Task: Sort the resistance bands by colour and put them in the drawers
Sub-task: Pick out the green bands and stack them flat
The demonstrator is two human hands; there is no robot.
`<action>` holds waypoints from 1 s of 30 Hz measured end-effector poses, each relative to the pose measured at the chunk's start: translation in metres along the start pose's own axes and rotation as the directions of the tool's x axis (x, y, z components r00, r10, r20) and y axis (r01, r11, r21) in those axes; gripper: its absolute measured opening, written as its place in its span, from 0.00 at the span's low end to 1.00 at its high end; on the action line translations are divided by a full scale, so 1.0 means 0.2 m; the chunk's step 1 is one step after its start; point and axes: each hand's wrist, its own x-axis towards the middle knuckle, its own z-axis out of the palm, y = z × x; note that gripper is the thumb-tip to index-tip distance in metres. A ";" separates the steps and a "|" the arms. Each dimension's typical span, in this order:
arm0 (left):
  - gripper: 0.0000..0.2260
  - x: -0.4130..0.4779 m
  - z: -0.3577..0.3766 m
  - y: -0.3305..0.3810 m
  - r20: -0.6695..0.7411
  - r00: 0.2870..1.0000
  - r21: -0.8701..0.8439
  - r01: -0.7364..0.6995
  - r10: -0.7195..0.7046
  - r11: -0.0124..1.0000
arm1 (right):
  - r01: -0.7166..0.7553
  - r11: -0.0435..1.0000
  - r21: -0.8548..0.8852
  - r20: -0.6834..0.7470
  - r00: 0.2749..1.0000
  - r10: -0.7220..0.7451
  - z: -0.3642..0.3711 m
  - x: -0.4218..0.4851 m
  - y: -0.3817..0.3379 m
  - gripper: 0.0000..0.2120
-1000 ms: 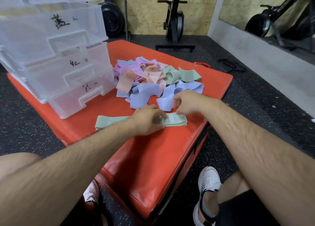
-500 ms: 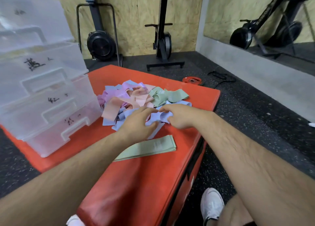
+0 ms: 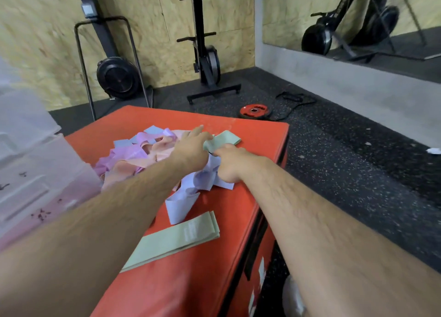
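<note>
On the red padded surface [image 3: 250,135], frosted plastic drawers [image 3: 35,173] stand left of a limp heap of pastel bands [image 3: 133,156], where the left hand [image 3: 191,147] lies flat-fingered and the right hand [image 3: 230,165] curls, pinching a crumpled green band [image 3: 226,138] beyond a flat folded green band [image 3: 181,235]

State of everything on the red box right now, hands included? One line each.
left hand, open, fingers straight, lying on the pile
right hand, fingers curled at the loose green band's near end, grip unclear
loose green band, at the pile's far edge, not yet sorted
folded green bands, flat, set apart from the pile
band pile, mixed colours, tangled, unsorted
drawers, blurred, look shut
</note>
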 end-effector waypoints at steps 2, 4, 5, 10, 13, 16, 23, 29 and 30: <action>0.31 0.04 0.00 0.01 0.053 0.999 0.076 -0.009 0.005 0.997 | -0.010 1.000 0.022 -0.007 1.000 0.011 -0.02 -0.01 0.02 0.22; 0.28 0.07 0.01 0.01 0.061 0.997 0.051 0.032 -0.035 0.998 | -0.026 0.998 0.057 -0.007 1.000 0.027 -0.05 -0.02 0.03 0.21; 0.23 0.08 0.01 0.01 0.030 0.998 -0.010 0.048 -0.048 0.999 | -0.035 0.996 0.081 -0.005 0.999 0.036 -0.06 -0.03 0.04 0.21; 0.12 0.07 0.00 0.02 -0.087 0.995 -0.007 0.055 -0.056 0.998 | -0.074 0.991 0.108 -0.002 0.997 0.075 -0.10 -0.07 0.06 0.22; 0.12 -0.02 -0.10 0.06 -0.204 0.979 0.044 -0.006 0.015 0.999 | -0.021 0.984 0.176 -0.196 0.979 0.056 -0.08 -0.05 0.07 0.23; 0.09 -0.16 -0.28 0.04 -0.353 0.929 0.004 -0.119 0.113 0.993 | 0.213 0.932 0.294 -0.435 0.898 -0.068 -0.10 -0.02 0.03 0.30; 0.06 -0.58 -0.55 -0.16 -0.323 0.944 -0.351 -0.189 0.070 0.917 | 0.449 0.791 0.416 -0.396 0.872 -0.287 -0.09 -0.01 -0.23 0.03; 0.05 -0.81 -0.54 -0.41 -0.308 0.922 -0.611 -0.002 -0.235 0.792 | 0.412 0.896 0.165 -0.202 0.903 -0.378 -0.05 -0.04 -0.36 0.05; 0.05 -0.84 -0.55 -0.45 -0.303 0.913 -0.648 0.014 -0.274 0.761 | 0.391 0.914 0.106 -0.177 0.912 -0.370 -0.04 -0.05 -0.35 0.06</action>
